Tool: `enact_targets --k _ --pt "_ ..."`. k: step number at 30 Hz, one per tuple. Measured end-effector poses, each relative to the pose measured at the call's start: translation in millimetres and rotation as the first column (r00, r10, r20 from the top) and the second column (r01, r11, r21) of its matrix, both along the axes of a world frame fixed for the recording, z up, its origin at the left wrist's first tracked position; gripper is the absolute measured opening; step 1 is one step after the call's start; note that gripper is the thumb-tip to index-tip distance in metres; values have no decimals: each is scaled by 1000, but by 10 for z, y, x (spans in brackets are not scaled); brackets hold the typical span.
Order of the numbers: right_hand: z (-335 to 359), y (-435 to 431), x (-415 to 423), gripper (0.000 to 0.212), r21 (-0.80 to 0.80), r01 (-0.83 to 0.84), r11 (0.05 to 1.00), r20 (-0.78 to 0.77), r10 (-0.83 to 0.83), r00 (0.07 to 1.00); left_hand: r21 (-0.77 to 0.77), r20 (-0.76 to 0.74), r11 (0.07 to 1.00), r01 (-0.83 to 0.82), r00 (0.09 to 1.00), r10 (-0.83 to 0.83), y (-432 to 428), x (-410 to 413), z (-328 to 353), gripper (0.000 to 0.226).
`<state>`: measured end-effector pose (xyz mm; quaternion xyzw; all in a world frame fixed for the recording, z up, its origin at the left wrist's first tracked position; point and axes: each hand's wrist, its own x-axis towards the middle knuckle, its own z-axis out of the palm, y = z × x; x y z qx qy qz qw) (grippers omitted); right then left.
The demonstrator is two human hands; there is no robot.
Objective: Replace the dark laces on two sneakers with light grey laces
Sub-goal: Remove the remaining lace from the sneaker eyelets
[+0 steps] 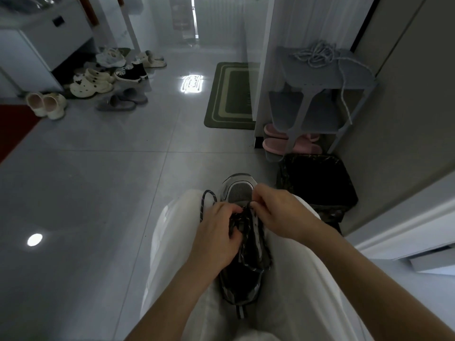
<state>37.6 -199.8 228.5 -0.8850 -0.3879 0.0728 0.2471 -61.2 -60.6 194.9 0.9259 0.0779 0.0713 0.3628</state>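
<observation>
Grey sneaker [238, 193] on lap [172, 242], toe away; dark lace [202, 210] loosened; light grey laces [317, 54] heaped on rack [320, 81].

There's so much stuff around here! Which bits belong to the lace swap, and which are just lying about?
Job: sneaker on the lap; dark lace, held by left hand and right hand; light grey laces on the rack.
Lying about: white clogs, green mat, pink slippers, black bin.

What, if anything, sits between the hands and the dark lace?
Nothing visible. The left hand and right hand both grip the lace on the sneaker in the lap. The grey laces lie apart on the rack, with no hand near them.
</observation>
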Motion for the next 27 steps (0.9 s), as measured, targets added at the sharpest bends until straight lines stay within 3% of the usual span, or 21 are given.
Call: enact_targets --k 2,5,9,12,16,20,23,27 --pt "-12 26 44 9 35 6 999 -46 -5 999 -26 -1 1000 -11 1000 11 2 17 2 39" --pt "-147 5 7 6 103 165 981 -165 -147 975 -68 20 997 -30 999 31 18 31 -7 35" --pt "-301 -79 -112 18 142 280 949 -312 -226 923 -73 27 996 -44 999 46 7 31 -29 35" --pt "-364 -64 -215 24 225 325 918 -313 -248 917 -28 54 998 -53 997 55 -8 39 -48 38" --pt "-320 -53 -210 11 258 447 857 -258 -385 886 21 91 995 -98 991 95 22 40 -35 39" --pt "-252 -74 -73 11 126 384 915 -2 -387 922 29 75 996 -86 994 83 72 44 -5 39" --pt "-284 -64 -91 17 183 421 888 -109 -408 907 3 48 996 -91 995 91 107 33 -3 40" --pt "-399 -62 -226 27 140 376 916 -216 -342 914 -2 28 998 -67 997 67 119 20 -27 41"
